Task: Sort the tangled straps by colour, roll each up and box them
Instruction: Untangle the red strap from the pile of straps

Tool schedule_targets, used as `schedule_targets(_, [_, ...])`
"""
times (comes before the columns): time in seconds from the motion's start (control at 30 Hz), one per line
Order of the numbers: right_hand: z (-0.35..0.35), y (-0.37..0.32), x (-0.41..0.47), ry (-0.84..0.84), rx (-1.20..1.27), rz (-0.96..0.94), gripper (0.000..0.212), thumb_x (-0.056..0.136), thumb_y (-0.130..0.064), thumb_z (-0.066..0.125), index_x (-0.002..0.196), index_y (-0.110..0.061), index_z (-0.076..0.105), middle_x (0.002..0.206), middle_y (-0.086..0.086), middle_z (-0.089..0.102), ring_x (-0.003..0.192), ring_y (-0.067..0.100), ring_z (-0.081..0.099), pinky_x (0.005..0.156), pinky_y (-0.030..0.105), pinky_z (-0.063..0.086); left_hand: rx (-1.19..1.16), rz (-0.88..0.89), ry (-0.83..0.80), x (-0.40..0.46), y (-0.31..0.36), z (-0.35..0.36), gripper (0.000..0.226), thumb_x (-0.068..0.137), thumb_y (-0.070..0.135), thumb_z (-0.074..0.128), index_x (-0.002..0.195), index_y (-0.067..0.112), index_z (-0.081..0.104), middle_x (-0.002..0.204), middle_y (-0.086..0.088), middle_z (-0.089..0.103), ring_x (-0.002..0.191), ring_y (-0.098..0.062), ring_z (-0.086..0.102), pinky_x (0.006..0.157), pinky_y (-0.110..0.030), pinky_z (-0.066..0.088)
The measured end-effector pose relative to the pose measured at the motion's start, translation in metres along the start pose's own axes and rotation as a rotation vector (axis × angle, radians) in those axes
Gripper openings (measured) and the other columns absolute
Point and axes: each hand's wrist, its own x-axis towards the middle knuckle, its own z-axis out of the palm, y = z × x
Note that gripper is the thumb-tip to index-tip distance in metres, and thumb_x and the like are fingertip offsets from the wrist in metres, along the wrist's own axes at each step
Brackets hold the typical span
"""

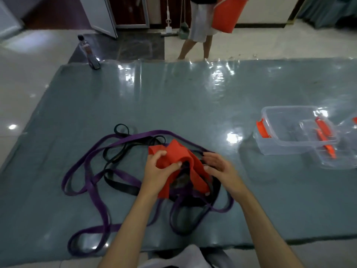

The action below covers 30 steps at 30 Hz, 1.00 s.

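Note:
A tangle of straps lies on the table's near half: long purple straps [90, 182], black straps [120, 185] and a wide red strap [180, 154] on top of the pile. My left hand [157, 168] pinches a fold of the red strap between thumb and fingers. My right hand [217, 164] is beside it on the right, fingers loosely bent, thumb against the red strap's right edge; whether it grips is unclear. An open clear plastic box [289, 145] with orange latches stands at the right, its lid [345, 161] lying partly under it.
The table is covered with a glossy grey-green sheet [173, 97]. A drinks bottle [89, 52] stands at its far left corner. Beyond the far edge a person [199, 29] carries a red bucket [228, 13]. A mop leans on the back wall.

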Motion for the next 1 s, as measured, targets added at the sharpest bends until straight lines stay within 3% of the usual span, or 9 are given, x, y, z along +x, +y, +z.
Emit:
schedule_targets(0.1, [-0.005, 0.046, 0.004, 0.066, -0.269, 0.100, 0.049, 0.088, 0.009, 0.077, 0.133, -0.002, 0.062, 0.131, 0.014, 0.067, 0.129, 0.037, 0.062, 0.115, 0.048, 0.046, -0.033, -0.042, 0.060, -0.005, 0.001, 0.004, 0.044, 0.077, 0.011, 0.092, 0.113, 0.013, 0.066, 0.129, -0.024, 0.062, 0.120, -0.037, 0.063, 0.108, -0.057, 0.049])
schedule_targets(0.2, [-0.006, 0.068, 0.009, -0.141, -0.572, 0.178, 0.068, 0.086, -0.016, 0.086, 0.146, -0.008, 0.055, 0.141, 0.009, 0.058, 0.133, 0.029, 0.058, 0.112, 0.045, 0.046, -0.037, -0.055, 0.143, -0.015, 0.007, 0.010, 0.044, 0.079, 0.006, 0.090, 0.115, 0.006, 0.063, 0.127, -0.029, 0.062, 0.112, -0.033, 0.066, 0.104, -0.052, 0.054])
schedule_targets(0.27, [-0.007, 0.073, 0.011, -0.169, -0.783, 0.161, 0.072, 0.088, -0.032, 0.082, 0.151, -0.016, 0.051, 0.148, 0.005, 0.052, 0.137, 0.027, 0.053, 0.108, 0.043, 0.048, -0.040, -0.055, 0.196, -0.021, 0.009, 0.011, 0.043, 0.080, 0.005, 0.089, 0.114, 0.004, 0.062, 0.126, -0.029, 0.063, 0.109, -0.035, 0.068, 0.097, -0.045, 0.058])
schedule_targets(0.4, [-0.011, 0.077, 0.016, -0.241, -0.892, 0.070, 0.049, 0.089, -0.031, 0.075, 0.135, -0.017, 0.064, 0.130, 0.007, 0.061, 0.122, 0.030, 0.062, 0.096, 0.041, 0.054, -0.064, -0.043, 0.308, -0.035, 0.009, 0.010, 0.041, 0.082, 0.010, 0.088, 0.115, 0.011, 0.064, 0.127, -0.022, 0.064, 0.117, -0.039, 0.066, 0.102, -0.054, 0.056])
schedule_targets(0.5, [-0.017, 0.081, 0.016, -0.281, -0.922, 0.066, 0.036, 0.089, -0.027, 0.074, 0.122, -0.012, 0.069, 0.119, 0.009, 0.060, 0.112, 0.033, 0.065, 0.088, 0.039, 0.056, -0.040, -0.023, 0.367, -0.049, 0.009, 0.011, 0.035, 0.082, 0.015, 0.089, 0.105, 0.026, 0.066, 0.125, -0.017, 0.065, 0.114, -0.034, 0.067, 0.096, -0.049, 0.059])
schedule_targets(0.63, [-0.032, 0.077, 0.017, -0.297, -0.759, 0.039, 0.026, 0.082, -0.019, 0.086, 0.102, -0.009, 0.074, 0.099, 0.004, 0.057, 0.095, 0.031, 0.067, 0.076, 0.032, 0.046, -0.076, -0.057, 0.444, -0.063, 0.004, 0.013, 0.039, 0.082, 0.017, 0.089, 0.111, 0.026, 0.064, 0.127, -0.016, 0.066, 0.117, -0.035, 0.066, 0.100, -0.053, 0.057])
schedule_targets(0.73, [-0.048, 0.063, 0.020, -0.196, -0.517, -0.052, 0.030, 0.077, -0.005, 0.090, 0.102, -0.006, 0.075, 0.098, 0.005, 0.067, 0.091, 0.025, 0.066, 0.086, 0.035, 0.051, -0.087, -0.035, 0.506, -0.067, 0.003, 0.011, 0.042, 0.081, 0.016, 0.090, 0.100, 0.044, 0.064, 0.123, -0.008, 0.068, 0.113, -0.028, 0.068, 0.092, -0.041, 0.059])
schedule_targets(0.83, [-0.066, 0.035, 0.032, -0.150, -0.320, -0.168, 0.025, 0.082, 0.009, 0.082, 0.101, -0.003, 0.071, 0.093, 0.004, 0.068, 0.087, 0.019, 0.062, 0.082, 0.016, 0.047, -0.049, 0.009, 0.537, -0.066, 0.010, 0.009, 0.045, 0.081, 0.020, 0.090, 0.095, 0.052, 0.062, 0.119, -0.001, 0.069, 0.108, -0.022, 0.068, 0.086, -0.032, 0.058])
schedule_targets(1.0, [-0.086, -0.016, 0.048, -0.220, -0.035, -0.215, 0.018, 0.095, 0.004, 0.072, 0.104, -0.011, 0.070, 0.070, -0.008, 0.065, 0.060, 0.004, 0.057, 0.062, 0.016, 0.049, -0.028, 0.068, 0.600, -0.065, 0.029, 0.007, 0.047, 0.083, 0.021, 0.088, 0.090, 0.058, 0.061, 0.120, 0.000, 0.067, 0.111, -0.025, 0.067, 0.100, -0.052, 0.056])
